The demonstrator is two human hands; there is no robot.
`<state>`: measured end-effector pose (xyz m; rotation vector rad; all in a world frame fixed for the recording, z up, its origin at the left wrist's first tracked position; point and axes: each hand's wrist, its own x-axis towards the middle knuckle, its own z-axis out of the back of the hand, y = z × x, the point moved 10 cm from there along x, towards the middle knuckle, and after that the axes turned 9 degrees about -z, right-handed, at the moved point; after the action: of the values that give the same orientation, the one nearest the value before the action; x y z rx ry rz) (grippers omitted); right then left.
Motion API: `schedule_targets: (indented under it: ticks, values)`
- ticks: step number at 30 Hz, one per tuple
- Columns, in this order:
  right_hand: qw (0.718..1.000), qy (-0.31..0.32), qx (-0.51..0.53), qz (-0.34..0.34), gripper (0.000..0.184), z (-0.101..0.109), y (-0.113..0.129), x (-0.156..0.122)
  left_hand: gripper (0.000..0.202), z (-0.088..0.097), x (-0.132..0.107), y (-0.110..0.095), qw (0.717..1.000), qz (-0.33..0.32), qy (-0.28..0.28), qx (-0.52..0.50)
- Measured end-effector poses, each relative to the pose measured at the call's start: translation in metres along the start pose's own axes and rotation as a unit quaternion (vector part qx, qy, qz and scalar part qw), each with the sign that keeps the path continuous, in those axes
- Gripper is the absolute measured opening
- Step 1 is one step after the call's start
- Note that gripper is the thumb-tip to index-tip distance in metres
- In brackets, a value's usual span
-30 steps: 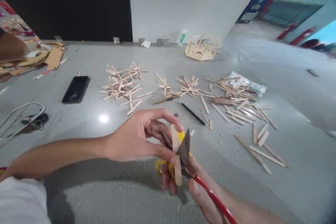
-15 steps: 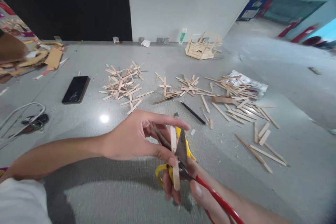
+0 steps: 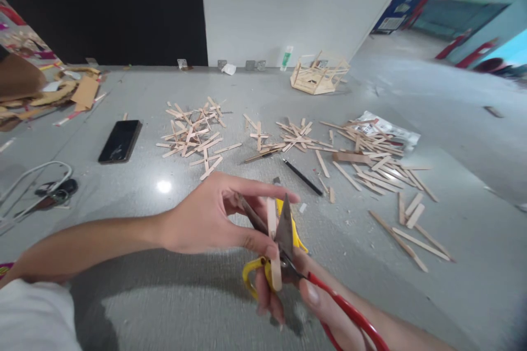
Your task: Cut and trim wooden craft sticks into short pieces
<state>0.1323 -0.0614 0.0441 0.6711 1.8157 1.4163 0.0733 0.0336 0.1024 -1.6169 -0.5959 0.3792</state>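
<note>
Between the thumb and fingers of my left hand (image 3: 222, 216) is a narrow wooden craft stick (image 3: 276, 271), held upright with a small dark mark on it. My right hand (image 3: 329, 307) grips scissors (image 3: 285, 230) with a red handle; their blades are apart, and the stick lies between them. A yellow loop (image 3: 248, 277) shows by the fingertips below the stick, and a yellow piece (image 3: 297, 230) shows behind the blade. Whether these belong to the scissors or to another tool, I cannot tell. My right palm is partly hidden.
Piles of craft sticks (image 3: 191, 131) and more sticks (image 3: 376, 170) lie across the grey floor. A black pen (image 3: 302, 176) rests just beyond my hands, a phone (image 3: 120, 141) to the left. Near the white panel stand a stick-built frame (image 3: 317, 79) and a glue tube (image 3: 286, 58).
The craft stick has shifted slightly up between the scissor blades, its lower end a little higher. The red handle has moved slightly to the right. Both grips stay the same.
</note>
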Motion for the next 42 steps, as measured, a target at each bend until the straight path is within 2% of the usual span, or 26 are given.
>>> schedule_targets:
  ticks: [5, 9, 13, 18, 23, 27, 31, 35, 42]
  values:
    - [1.000, -0.022, -0.022, 0.000, 0.063, 0.004, 0.005, -0.001, 0.049, 0.006, -0.001, -0.001, 0.999, -0.007, -0.030, 0.015]
    - [0.998, -0.044, -0.051, 0.010, 0.061, 0.009, 0.009, -0.002, 0.048, 0.003, 0.000, 0.001, 1.000, 0.011, -0.013, 0.012]
    - [0.998, -0.025, -0.051, 0.026, 0.058, 0.004, 0.007, -0.003, 0.055, -0.003, 0.000, 0.002, 1.000, 0.018, 0.018, -0.015]
    - [0.999, -0.037, -0.026, 0.016, 0.057, 0.006, 0.002, -0.003, 0.061, 0.000, 0.000, 0.003, 1.000, 0.027, 0.003, -0.004]
    - [0.999, 0.002, -0.033, -0.006, 0.066, 0.002, 0.010, -0.002, 0.064, 0.000, -0.001, 0.005, 0.999, 0.038, 0.005, -0.009]
    - [0.998, -0.005, -0.054, 0.006, 0.067, 0.005, 0.020, -0.001, 0.067, -0.005, -0.001, 0.007, 0.998, 0.044, 0.023, -0.037]
    - [0.999, 0.003, -0.042, 0.010, 0.064, 0.001, 0.016, 0.000, 0.064, -0.006, -0.001, 0.008, 0.998, 0.052, 0.031, -0.023]
    - [1.000, -0.009, 0.014, -0.012, 0.061, 0.002, 0.002, 0.002, 0.060, -0.003, -0.002, 0.005, 0.999, 0.034, 0.008, -0.005]
    - [0.999, -0.014, 0.026, -0.021, 0.063, -0.001, 0.001, 0.001, 0.047, -0.001, -0.004, 0.003, 0.999, -0.002, -0.030, -0.029]
